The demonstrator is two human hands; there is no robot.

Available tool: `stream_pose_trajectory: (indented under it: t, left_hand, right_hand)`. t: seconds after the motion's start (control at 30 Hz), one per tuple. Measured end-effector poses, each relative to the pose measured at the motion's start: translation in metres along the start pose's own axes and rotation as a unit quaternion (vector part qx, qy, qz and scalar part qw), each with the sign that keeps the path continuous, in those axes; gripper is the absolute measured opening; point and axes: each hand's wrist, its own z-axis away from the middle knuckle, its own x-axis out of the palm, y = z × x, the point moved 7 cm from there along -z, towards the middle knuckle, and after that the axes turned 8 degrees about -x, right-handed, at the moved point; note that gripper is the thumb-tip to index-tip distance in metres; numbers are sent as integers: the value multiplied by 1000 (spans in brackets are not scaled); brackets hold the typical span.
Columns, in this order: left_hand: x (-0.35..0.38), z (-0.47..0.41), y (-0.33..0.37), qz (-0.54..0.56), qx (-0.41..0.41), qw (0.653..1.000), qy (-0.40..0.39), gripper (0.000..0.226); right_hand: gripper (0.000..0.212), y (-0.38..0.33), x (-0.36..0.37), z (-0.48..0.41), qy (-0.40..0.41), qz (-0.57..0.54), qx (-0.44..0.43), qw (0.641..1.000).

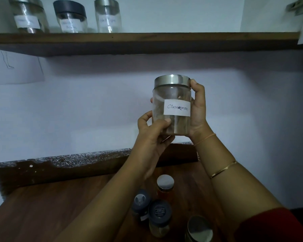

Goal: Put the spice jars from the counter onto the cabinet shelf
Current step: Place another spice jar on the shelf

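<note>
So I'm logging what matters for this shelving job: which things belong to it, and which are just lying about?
Job: clear steel-lidded cinnamon jar, gripped by left hand and right hand; four lidded jars on brown wooden counter; dark wooden shelf holding three jars.
Lying about: white paper sheet on the wall; white panel at shelf's right end.

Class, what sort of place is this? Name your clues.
Likely a home kitchen or pantry: labelled jars on a wooden shelf, more jars on the wooden counter, and a Cinnamon jar held by the left hand and right hand.
</note>
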Motion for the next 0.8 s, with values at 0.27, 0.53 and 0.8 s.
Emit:
stream_pose_trajectory:
  t: [0.27, 0.53, 0.8]
  left_hand:
    - [7, -7, 11, -40, 26, 999, 3, 53]
    - [-6, -15, 21, -69, 59, 996, 6, 66]
    - [-23, -20, 27, -49, 95, 994, 29, 62]
  right_hand:
    - [64, -10, -1, -11, -28, 8, -16, 999]
    - [56, -14, 11, -20, -41, 33, -48, 997]
    - [76, -10, 19, -27, -31, 102, -84, 991]
